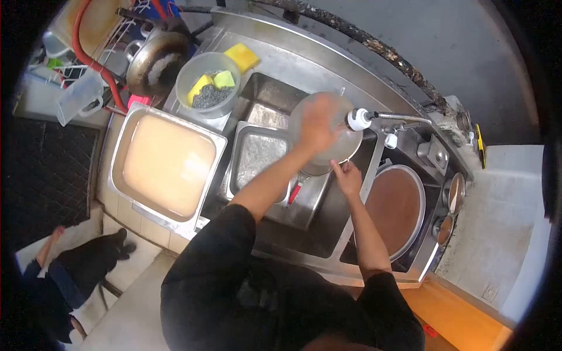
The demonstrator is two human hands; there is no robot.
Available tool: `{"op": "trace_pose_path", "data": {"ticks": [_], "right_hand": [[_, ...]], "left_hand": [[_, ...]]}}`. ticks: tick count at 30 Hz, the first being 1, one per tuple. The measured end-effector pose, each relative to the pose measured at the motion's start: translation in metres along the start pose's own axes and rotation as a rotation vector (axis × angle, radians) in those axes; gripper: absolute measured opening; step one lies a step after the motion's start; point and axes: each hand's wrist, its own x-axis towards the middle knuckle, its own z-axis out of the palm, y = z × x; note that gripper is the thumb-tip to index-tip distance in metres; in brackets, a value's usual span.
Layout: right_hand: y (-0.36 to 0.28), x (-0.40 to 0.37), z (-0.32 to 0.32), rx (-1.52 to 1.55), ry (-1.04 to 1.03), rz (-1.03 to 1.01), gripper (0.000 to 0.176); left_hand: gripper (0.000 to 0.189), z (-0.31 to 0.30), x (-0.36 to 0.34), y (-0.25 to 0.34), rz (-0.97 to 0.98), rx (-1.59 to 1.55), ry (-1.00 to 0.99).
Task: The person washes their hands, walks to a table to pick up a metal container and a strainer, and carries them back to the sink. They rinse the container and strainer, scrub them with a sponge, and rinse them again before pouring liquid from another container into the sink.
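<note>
In the head view, a round, greyish, see-through piece with a thin metal rim (345, 149) is held over the sink; it resembles a lid or a fine strainer. My right hand (349, 176) pinches its near edge. Smeared by motion, my left hand (319, 126) lies over its face, and its fingers do not show clearly. A white tap head (358, 119) hangs just right of my left hand. Below the round piece, a red handle (295, 192) shows beside a metal pan (263, 155) in the sink.
Left of the sink stands a deep pan of cloudy tan liquid (167, 167). A clear tub (208, 85) holds sponges and a scouring pad, with a yellow sponge (242, 57) behind. A large round vessel of brown liquid (395, 210) sits right. Another person (82, 266) is at lower left.
</note>
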Motion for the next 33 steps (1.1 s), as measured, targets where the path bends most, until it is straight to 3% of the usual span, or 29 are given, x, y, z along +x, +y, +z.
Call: {"op": "trace_pose_path", "data": {"ticks": [1,3,4,5,6,7,9,10,12,13,15,16,18,19,20,22,24,25,26,28,30,31,33], "right_hand": [[-0.007,-0.006,-0.01,-0.115,-0.034,0.031,0.061],[0.002,0.0,-0.005,-0.161,-0.011,0.027,0.058],[0.007,0.004,0.002,-0.117,0.053,-0.012,0.06],[0.011,0.012,0.009,-0.072,0.122,-0.059,0.062],[0.019,0.018,0.017,0.114,0.18,-0.218,0.061],[0.012,0.012,0.009,0.111,0.179,-0.211,0.061],[-0.017,-0.004,-0.021,-0.188,0.019,-0.037,0.058],[-0.016,-0.006,-0.02,-0.18,0.022,-0.039,0.058],[-0.011,-0.017,-0.02,-0.156,0.009,-0.053,0.058],[0.0,-0.02,-0.011,-0.149,0.003,-0.04,0.058],[0.022,-0.005,0.009,-0.068,0.103,-0.143,0.062],[0.017,-0.014,0.002,-0.068,0.1,-0.133,0.062],[-0.011,-0.029,-0.021,-0.25,0.012,-0.007,0.063],[-0.009,-0.034,-0.02,-0.251,0.016,0.006,0.063],[-0.008,-0.037,-0.02,-0.28,0.023,-0.027,0.063],[-0.015,-0.039,-0.019,-0.295,0.013,-0.03,0.063],[0.003,-0.021,-0.001,-0.269,0.09,-0.129,0.063],[0.01,-0.015,0.007,-0.25,0.156,-0.233,0.063],[-0.006,-0.019,-0.007,-0.372,0.03,-0.097,0.065],[-0.017,-0.024,-0.016,-0.458,0.035,-0.135,0.065],[-0.013,-0.032,-0.012,-0.345,0.027,-0.12,0.065],[-0.024,-0.032,-0.013,-0.44,-0.027,-0.038,0.064],[-0.024,-0.023,-0.002,-0.448,0.041,-0.109,0.063]], "left_hand": [[0.067,0.009,0.007,-0.01,-0.015,-0.007,0.0],[0.066,0.035,0.014,-0.026,-0.536,-0.086,0.194],[0.066,0.029,0.001,-0.008,-0.544,-0.091,0.186],[0.067,0.012,-0.013,0.024,-0.169,0.063,0.137],[0.067,0.004,-0.011,0.029,0.018,0.14,0.103],[0.068,-0.003,-0.009,0.034,0.206,0.214,0.082],[0.064,-0.01,0.019,0.005,-0.112,-0.218,0.14],[0.064,0.0,0.022,-0.003,-0.106,-0.212,0.139],[0.059,0.033,0.012,-0.017,-0.436,-0.125,0.305],[0.059,0.024,0.001,0.003,-0.439,-0.119,0.291],[0.057,-0.005,-0.012,0.054,0.219,0.192,0.163],[0.057,-0.005,-0.004,0.045,0.217,0.188,0.152],[0.059,-0.004,0.039,0.004,-0.258,-0.299,-0.038],[0.059,0.001,0.048,-0.009,-0.255,-0.305,-0.05],[0.058,0.002,0.054,-0.016,-0.473,-0.337,-0.182],[0.058,0.012,0.033,-0.002,-0.694,-0.353,-0.326],[0.066,0.005,-0.013,0.066,0.033,0.171,0.044],[0.066,0.003,-0.01,0.064,0.027,0.184,0.048],[0.069,-0.002,-0.006,0.056,0.087,0.166,0.011],[0.073,0.001,0.009,0.026,0.099,0.196,-0.002],[0.071,0.033,0.031,-0.021,-0.455,-0.242,0.209],[0.071,0.033,0.027,-0.018,-0.467,-0.215,0.233],[0.071,0.042,0.007,0.016,-0.289,0.201,0.129]]}}
